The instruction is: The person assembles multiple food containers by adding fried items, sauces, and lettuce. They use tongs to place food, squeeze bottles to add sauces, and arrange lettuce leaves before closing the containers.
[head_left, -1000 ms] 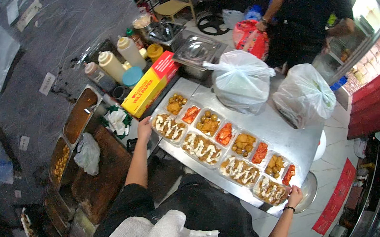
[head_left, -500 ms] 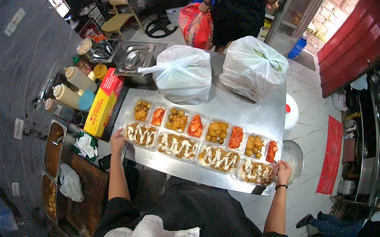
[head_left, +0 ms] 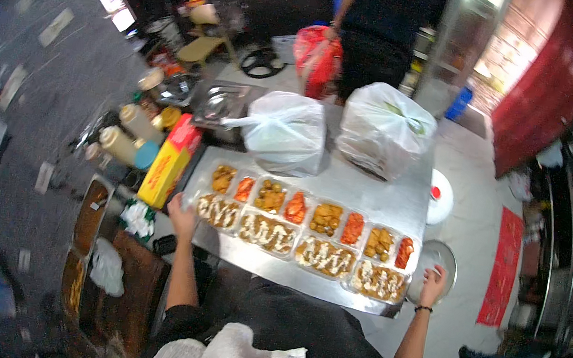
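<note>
Hands (head_left: 183, 214) (head_left: 433, 283) — four meal trays (head_left: 304, 234)

hidden: left hand (head_left: 182, 214) fingertips behind food trays (head_left: 304, 236) | blur: shelf clutter

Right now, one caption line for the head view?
Both hands, left and right, at the ends of a row of meal trays on a steel table.
</note>
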A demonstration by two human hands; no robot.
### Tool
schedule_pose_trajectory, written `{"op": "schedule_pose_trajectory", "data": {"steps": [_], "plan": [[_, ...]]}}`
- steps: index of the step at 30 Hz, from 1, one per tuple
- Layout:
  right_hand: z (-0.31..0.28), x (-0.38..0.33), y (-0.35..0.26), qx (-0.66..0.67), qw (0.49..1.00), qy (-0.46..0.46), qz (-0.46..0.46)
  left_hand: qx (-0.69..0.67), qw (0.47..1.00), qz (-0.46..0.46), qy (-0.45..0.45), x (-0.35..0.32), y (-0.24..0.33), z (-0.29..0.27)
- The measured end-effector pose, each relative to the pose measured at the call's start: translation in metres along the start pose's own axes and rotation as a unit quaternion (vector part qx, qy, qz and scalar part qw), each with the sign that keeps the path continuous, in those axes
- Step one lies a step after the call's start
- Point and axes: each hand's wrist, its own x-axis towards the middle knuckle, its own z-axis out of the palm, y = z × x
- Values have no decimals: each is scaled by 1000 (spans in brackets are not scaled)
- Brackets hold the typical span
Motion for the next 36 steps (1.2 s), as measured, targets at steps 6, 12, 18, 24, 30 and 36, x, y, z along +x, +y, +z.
{"op": "schedule_pose_trajectory", "data": {"steps": [6, 12, 18, 24, 30, 36], "plan": [[-10, 23, 9, -43, 991, 29, -122, -67, 998, -19, 11, -29, 65, 2], [20, 41, -7, 8, 987, -50, -155, 34, 999, -8, -16, -74, 83, -1], [28, 41, -45, -21, 969, -21, -244, 117, 964, -183, 154, -33, -9, -59], [78, -66, -140, -125, 955, -48, -266, 225, 813, -365, 394, -21, -119, -200], [259, -195, -168, -36, 833, -387, -395, 258, 849, -460, -9, -47, -201, -256], [405, -455, -242, 18, 503, -711, -491, 112, 985, -109, 72, -129, -174, -260]]}}
